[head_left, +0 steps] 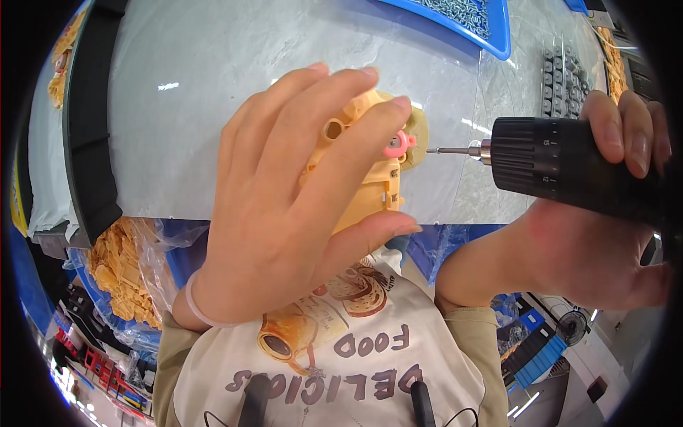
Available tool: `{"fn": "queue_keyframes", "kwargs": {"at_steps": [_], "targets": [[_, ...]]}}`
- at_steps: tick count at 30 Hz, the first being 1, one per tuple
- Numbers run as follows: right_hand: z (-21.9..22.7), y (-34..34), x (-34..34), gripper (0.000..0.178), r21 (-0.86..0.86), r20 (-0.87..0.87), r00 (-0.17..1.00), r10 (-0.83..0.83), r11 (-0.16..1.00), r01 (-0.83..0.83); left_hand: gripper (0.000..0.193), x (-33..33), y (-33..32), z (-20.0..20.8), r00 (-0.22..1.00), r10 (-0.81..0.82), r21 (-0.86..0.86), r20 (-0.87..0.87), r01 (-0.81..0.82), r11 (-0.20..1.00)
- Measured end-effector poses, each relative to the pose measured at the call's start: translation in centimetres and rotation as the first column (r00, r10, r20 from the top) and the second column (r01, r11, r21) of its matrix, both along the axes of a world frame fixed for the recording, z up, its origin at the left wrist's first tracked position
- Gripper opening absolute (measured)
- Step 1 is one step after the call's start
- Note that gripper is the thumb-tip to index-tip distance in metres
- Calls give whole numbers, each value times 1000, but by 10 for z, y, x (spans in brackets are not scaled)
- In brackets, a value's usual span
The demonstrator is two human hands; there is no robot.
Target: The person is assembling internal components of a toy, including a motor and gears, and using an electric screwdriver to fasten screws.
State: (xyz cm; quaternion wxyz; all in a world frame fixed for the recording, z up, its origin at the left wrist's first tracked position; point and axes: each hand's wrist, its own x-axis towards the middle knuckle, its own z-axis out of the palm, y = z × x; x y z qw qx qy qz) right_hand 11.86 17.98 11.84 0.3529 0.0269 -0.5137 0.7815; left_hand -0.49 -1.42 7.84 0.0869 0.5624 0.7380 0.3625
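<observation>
Left hand: the person's left hand [284, 164] is spread wide over the work, thumb apart from the fingers; whether it grips or only steadies cannot be told.
Right hand: the right hand [605, 252] is wrapped around a black electric screwdriver [555, 156]; part of the grip is lost in the dark rim.
Yellow plastic housing: beneath the left hand's fingers, partly covered, lies the yellow plastic housing [370, 203], near the table's close edge. A pink ring piece [400, 144] sits on it, beside the index finger.
Handling: the housing looks light, stiff and rather smooth; its small posts may be fragile. The outer walls seem the best hold, clear of the pink ring piece.
Screwdriver bit: between the hands, the slim metal bit [455, 150] points leftward at the housing, a small gap short of it.
In the way: the left index finger crosses the housing close to the pink ring piece.
Beyond the hands: a blue tray [504, 39] of loose screws [459, 16] stands ahead on the grey table [171, 149]; a grid of small black pieces [562, 82] lies ahead of the right hand.
Left and below the left hand: yellow plastic parts [121, 277] in clear bagging.
</observation>
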Motion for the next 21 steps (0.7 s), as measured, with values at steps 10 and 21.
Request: {"fn": "queue_keyframes", "kwargs": {"at_steps": [10, 21], "targets": [[1, 12, 14, 84, 17, 14, 1000, 5, 1000, -5, 29, -1, 15, -12, 990, 120, 129, -71, -111, 985], [0, 18, 22, 86, 26, 18, 1000, 18, 999, -18, 30, 1, 16, -8, 992, 109, 105, -55, -103, 989]]}}
